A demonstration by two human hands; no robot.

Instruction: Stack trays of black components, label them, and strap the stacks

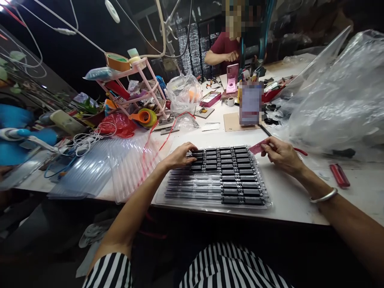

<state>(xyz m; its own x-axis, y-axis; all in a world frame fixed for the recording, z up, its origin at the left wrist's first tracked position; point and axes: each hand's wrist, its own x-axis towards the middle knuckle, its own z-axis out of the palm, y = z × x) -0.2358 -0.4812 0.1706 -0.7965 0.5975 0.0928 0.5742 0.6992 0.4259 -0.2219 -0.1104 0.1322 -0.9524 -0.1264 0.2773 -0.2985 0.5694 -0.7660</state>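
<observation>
A clear plastic tray (192,188) lies in front of me near the table's front edge. Rows of black electronic parts with pin-like teeth (229,166) fill its right side and its upper rows, while the lower left slots show bare plastic. At the tray's upper left, my left hand (180,157) has thumb and fingers closed around the end of a black toothed part (196,153). Beyond the tray's upper right corner, my right hand (279,153) pinches a small flat pink piece (257,148), whose tip points at the tray. A bracelet circles my right wrist.
Stacked clear trays (90,168) lie left, below a pink rack (135,80) and a red bag (118,124). A propped phone (251,105) stands behind the tray. Large plastic bags (339,100) and a red tool (339,175) lie right. A co-worker (223,50) sits opposite.
</observation>
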